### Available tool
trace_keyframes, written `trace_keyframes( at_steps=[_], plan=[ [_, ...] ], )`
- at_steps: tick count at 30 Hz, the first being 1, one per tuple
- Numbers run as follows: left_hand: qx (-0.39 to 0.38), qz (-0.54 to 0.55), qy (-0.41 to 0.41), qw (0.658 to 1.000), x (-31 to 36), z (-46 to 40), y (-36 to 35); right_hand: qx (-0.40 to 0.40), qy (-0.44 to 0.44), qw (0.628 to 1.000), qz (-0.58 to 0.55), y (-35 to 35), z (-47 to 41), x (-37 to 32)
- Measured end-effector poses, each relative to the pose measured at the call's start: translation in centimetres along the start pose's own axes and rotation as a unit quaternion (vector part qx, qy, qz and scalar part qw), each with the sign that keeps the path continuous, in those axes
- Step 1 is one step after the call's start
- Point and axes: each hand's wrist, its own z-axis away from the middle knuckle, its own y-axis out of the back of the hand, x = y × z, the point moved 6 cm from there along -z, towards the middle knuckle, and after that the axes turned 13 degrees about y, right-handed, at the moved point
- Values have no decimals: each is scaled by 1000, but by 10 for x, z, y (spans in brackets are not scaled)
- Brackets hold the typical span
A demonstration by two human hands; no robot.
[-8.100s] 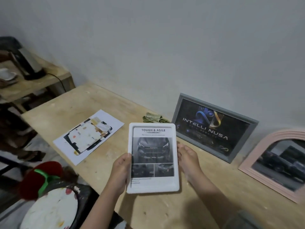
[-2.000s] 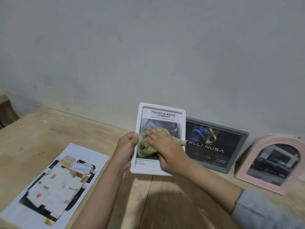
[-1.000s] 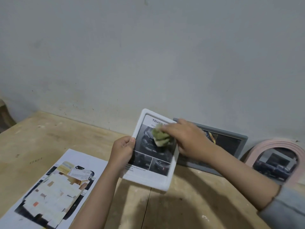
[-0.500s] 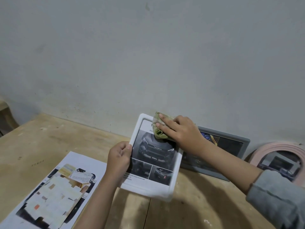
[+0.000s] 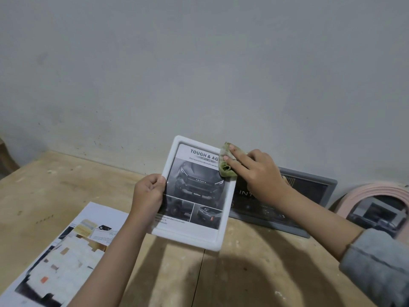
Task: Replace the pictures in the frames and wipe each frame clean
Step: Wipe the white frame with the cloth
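I hold a white picture frame (image 5: 188, 235) tilted above the wooden table; it carries a black-and-white car print headed "TOUGH & AG…". My left hand (image 5: 148, 193) grips its left edge, thumb on the front. My right hand (image 5: 256, 173) presses a crumpled green cloth (image 5: 225, 168) against the frame's upper right corner, covering the end of the heading.
A grey frame (image 5: 314, 185) with a dark logo print leans on the wall behind my right arm. A pink arched frame (image 5: 374, 191) with a car photo stands at the far right. A loose printed sheet (image 5: 64, 258) lies on the wooden table (image 5: 44, 185) at lower left.
My right hand has slid the green cloth from the middle of the glass up to the frame's top right corner. My left hand keeps its grip on the left edge.
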Motion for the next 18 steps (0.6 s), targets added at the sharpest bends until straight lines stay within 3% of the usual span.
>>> trace_keyframes(
  at_steps=[10, 18],
  plan=[
    [14, -13, 15, 1000, -1, -11, -4, 10, -61, 997, -46, -14, 25, -36],
    [37, -3, 27, 999, 5, -17, -13, 20, -100, 972, -211, -16, 59, -76]
  ],
)
